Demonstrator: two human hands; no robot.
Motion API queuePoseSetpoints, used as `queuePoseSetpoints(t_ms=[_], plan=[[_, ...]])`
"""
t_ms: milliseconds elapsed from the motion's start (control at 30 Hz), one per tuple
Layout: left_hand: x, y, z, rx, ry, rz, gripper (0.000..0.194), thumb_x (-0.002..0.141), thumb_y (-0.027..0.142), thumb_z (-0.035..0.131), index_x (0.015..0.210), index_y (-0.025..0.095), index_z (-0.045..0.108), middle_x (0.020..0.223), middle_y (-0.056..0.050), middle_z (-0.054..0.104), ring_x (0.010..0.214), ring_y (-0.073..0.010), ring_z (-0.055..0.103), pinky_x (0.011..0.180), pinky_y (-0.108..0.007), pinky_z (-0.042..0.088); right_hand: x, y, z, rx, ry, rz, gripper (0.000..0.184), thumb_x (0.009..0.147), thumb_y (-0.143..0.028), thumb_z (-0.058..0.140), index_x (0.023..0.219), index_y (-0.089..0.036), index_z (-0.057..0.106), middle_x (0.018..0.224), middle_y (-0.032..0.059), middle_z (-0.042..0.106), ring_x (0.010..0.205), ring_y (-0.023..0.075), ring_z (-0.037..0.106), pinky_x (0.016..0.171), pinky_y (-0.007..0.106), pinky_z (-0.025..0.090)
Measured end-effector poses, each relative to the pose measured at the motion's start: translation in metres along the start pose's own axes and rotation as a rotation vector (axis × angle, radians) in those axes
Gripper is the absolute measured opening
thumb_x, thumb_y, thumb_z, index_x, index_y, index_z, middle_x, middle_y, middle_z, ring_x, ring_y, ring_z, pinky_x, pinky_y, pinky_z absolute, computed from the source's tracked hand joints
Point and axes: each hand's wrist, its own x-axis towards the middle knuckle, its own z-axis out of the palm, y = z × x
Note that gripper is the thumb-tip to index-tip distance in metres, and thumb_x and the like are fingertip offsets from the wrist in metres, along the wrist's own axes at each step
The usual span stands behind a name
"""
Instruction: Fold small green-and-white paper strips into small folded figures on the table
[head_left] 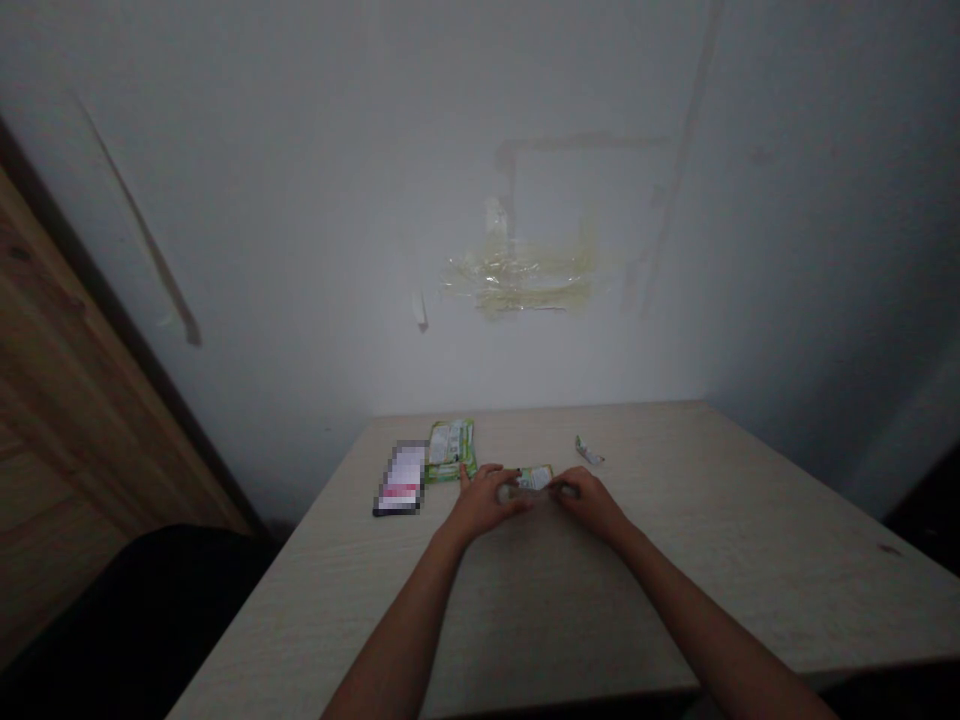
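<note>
A small white and green packet [535, 477] is between my two hands near the middle of the table. My left hand [480, 502] curves around its left side, thumb low and the other fingers above, gripping it; a pale, see-through strip shows between thumb and fingers. At the packet's right edge, the fingertips of my right hand [589, 500] are pinched together on it. Fine detail at the fingertips is too dark and small to make out. Larger green and white packets [451, 445] lie overlapping just beyond my left hand.
A phone with a blurred screen [403, 480] lies left of the green packets. Beyond my right hand is a crumpled scrap of wrapper [589, 451]. The pale wooden table [750, 540] meets a wall [315, 200] with clear tape [525, 280] stuck on it. A dark object [142, 610] stands at left.
</note>
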Motion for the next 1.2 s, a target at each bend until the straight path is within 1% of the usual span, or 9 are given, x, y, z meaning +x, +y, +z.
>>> queuePoseSetpoints(t_ms=[167,300,400,500,633,733,800,933,1200], plan=[[0.004,-0.004,0.009,-0.008,0.091,-0.084,0.055,0.079,0.048,0.063,0.131,0.033,0.052,0.117,-0.003,0.065,0.118,-0.0229,0.054,0.114,-0.061,-0.003,0.001,-0.003,0.005,-0.108,0.061,0.023,0.012,0.082,-0.025,0.059,0.081,-0.017,0.068,0.081,0.0059,0.067,0.084,0.0215,0.058,0.079,0.033,0.045],[0.008,-0.005,0.013,0.026,0.099,-0.123,0.06,0.08,0.043,0.064,0.136,0.032,0.046,0.112,-0.003,0.066,0.114,-0.0219,0.055,0.115,-0.06,0.0,0.004,-0.002,0.011,-0.202,0.056,0.068,0.015,0.081,-0.03,0.062,0.076,-0.017,0.065,0.075,0.0054,0.064,0.081,0.0221,0.056,0.074,0.032,0.043],[0.01,-0.005,0.014,0.023,0.119,-0.147,0.062,0.079,0.039,0.066,0.137,0.032,0.044,0.108,-0.001,0.066,0.113,-0.022,0.055,0.114,-0.062,0.0,0.005,-0.003,0.012,-0.208,0.052,0.101,0.019,0.08,-0.03,0.064,0.094,-0.016,0.066,0.075,0.0051,0.064,0.081,0.0227,0.055,0.075,0.032,0.043],[0.012,-0.004,0.014,0.029,0.118,-0.159,0.066,0.078,0.037,0.067,0.138,0.032,0.041,0.111,-0.002,0.065,0.118,-0.023,0.053,0.113,-0.065,0.0,0.004,-0.005,0.013,-0.199,0.076,0.137,0.04,0.079,-0.027,0.064,0.117,-0.015,0.059,0.076,0.0048,0.064,0.085,0.0238,0.056,0.081,0.034,0.044],[0.01,-0.001,0.012,0.1,0.105,-0.16,0.066,0.078,0.038,0.067,0.139,0.031,0.042,0.127,-0.006,0.059,0.128,-0.0258,0.045,0.114,-0.065,0.002,0.004,-0.007,0.013,-0.235,0.091,0.116,0.057,0.078,-0.024,0.063,0.132,-0.014,0.049,0.095,0.0094,0.064,0.096,0.0251,0.055,0.089,0.038,0.043],[0.008,0.0,0.011,0.142,0.111,-0.102,0.053,0.08,0.038,0.065,0.131,0.037,0.051,0.138,-0.004,0.053,0.133,-0.0276,0.039,0.112,-0.068,0.002,0.004,-0.006,0.013,-0.253,0.05,0.018,0.048,0.079,-0.021,0.061,0.127,-0.019,0.057,0.118,0.0112,0.061,0.11,0.0261,0.052,0.097,0.041,0.04],[0.006,0.0,0.011,0.164,0.091,-0.048,0.041,0.083,0.038,0.061,0.124,0.042,0.057,0.138,0.001,0.054,0.135,-0.0282,0.036,0.11,-0.071,0.0,0.003,-0.005,0.013,-0.24,-0.014,-0.053,0.036,0.082,-0.021,0.058,0.118,-0.023,0.064,0.124,0.0091,0.06,0.116,0.0254,0.051,0.099,0.042,0.039],[0.004,-0.001,0.015,0.188,0.035,-0.007,0.027,0.088,0.039,0.055,0.113,0.046,0.064,0.131,0.005,0.061,0.137,-0.0292,0.034,0.107,-0.075,-0.003,0.002,-0.002,0.012,-0.195,-0.096,-0.1,0.03,0.084,-0.027,0.06,0.113,-0.023,0.067,0.119,0.0082,0.066,0.112,0.0234,0.056,0.099,0.041,0.041],[0.002,-0.001,0.015,0.171,0.052,-0.013,0.026,0.086,0.047,0.056,0.11,0.044,0.067,0.129,0.003,0.062,0.134,-0.0297,0.036,0.107,-0.074,-0.007,0.002,0.0,0.009,-0.18,-0.089,-0.122,0.031,0.081,-0.029,0.066,0.112,-0.023,0.068,0.118,0.0083,0.066,0.111,0.0244,0.057,0.098,0.043,0.042]])
